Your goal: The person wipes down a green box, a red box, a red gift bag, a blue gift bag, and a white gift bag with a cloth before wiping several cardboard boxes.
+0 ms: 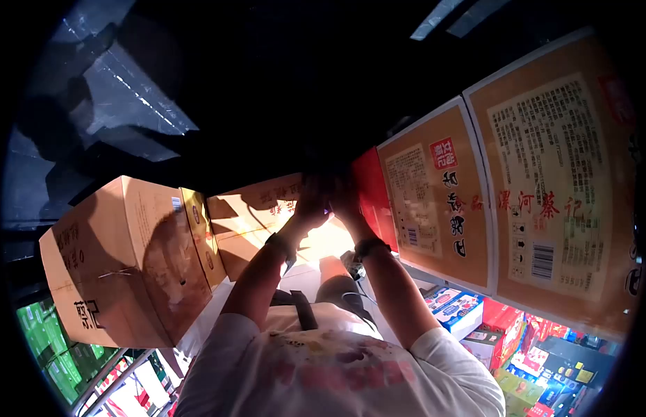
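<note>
Both forearms reach up and away to the middle of the view, where shadow covers the hands. My left hand (312, 207) and my right hand (345, 201) are close together, near the printed face of a brown carton (250, 215) and beside a red surface (371, 187). Their fingers are too dark to make out, and so is anything they may hold. A dark band circles each wrist. Bright light falls on the carton just below the hands.
A large brown carton (114, 264) stands at left, beside a yellow box (201, 229). Two printed cartons (434, 201) (552, 181) line the right side. Green packages (52, 340) lie lower left; a blue-and-white box (453, 309) and red boxes (500, 330) lie lower right.
</note>
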Available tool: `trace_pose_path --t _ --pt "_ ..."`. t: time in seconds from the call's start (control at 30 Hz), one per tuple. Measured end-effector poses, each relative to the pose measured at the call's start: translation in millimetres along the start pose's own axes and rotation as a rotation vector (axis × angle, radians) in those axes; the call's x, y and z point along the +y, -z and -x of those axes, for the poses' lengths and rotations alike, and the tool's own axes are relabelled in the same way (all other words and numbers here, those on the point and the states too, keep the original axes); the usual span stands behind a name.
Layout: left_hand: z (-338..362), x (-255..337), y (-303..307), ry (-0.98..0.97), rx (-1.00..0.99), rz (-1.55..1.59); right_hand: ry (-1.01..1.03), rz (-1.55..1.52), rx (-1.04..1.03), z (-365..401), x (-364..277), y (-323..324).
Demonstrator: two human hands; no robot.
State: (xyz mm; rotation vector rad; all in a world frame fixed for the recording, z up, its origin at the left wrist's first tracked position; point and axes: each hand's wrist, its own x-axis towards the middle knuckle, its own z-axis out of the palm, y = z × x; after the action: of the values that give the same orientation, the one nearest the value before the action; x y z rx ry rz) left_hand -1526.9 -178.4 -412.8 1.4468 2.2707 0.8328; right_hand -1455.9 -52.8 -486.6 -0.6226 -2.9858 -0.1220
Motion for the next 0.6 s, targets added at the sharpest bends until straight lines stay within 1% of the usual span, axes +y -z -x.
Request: trace_pose_path --t 0.03,0.1,0.13,0.17,0.2,0.23,0.3,0.33,0.37,0.43,0.47,0.5,0.53,0.57,0.6 --pt "0 -2 -6 -0.002 -0.001 0.002 -0.002 0.002 -0.002 -1 -1 11" --pt "5 -14 -23 -0.094 0.16 -0.039 -0.252 -0.554 0.054 -5 -8 30" --pt "5 -15 -17 -0.086 0.118 -0.047 -0.252 -0.56 0.054 -10 -12 40" --pt "6 -17 -14 -0.083 0.117 -0.054 -0.281 -0.651 0.025 -15 -14 47" --pt "9 -18 -12 -0.045 0.131 -0.132 -0.309 -0.741 -0.007 -21 -17 54" --pt "12 -18 -11 -0.004 0.145 -0.209 -0.304 -0.748 -0.011 -26 -18 49" --pt "8 -18 -13 0.131 0.06 -0.228 -0.174 -0.445 -0.023 -34 -15 28" --pt "6 -17 -9 0.158 0.012 -0.26 -0.17 -0.334 -0.131 -40 -17 28" --pt "9 -10 -4 0.241 -0.026 -0.23 -0.164 -0.343 -0.134 -41 -24 29" --pt "19 -14 -2 0.235 0.059 -0.273 -0.103 -0.375 -0.048 -40 -39 29" --pt "29 -19 -1 0.24 0.058 -0.279 -0.108 -0.49 -0.074 -38 -50 28" --pt "42 -25 0 0.246 0.048 -0.372 -0.104 -0.496 -0.075 -36 -61 27" --pt "57 -31 3 0.253 0.038 -0.466 -0.049 -0.454 -0.156 -35 -76 31" --pt "73 -36 10 0.287 0.103 -0.392 0.008 -0.413 -0.234 -35 -91 39" --pt "92 -39 15 0.337 0.121 -0.45 0.062 -0.476 -0.285 -29 -105 48"
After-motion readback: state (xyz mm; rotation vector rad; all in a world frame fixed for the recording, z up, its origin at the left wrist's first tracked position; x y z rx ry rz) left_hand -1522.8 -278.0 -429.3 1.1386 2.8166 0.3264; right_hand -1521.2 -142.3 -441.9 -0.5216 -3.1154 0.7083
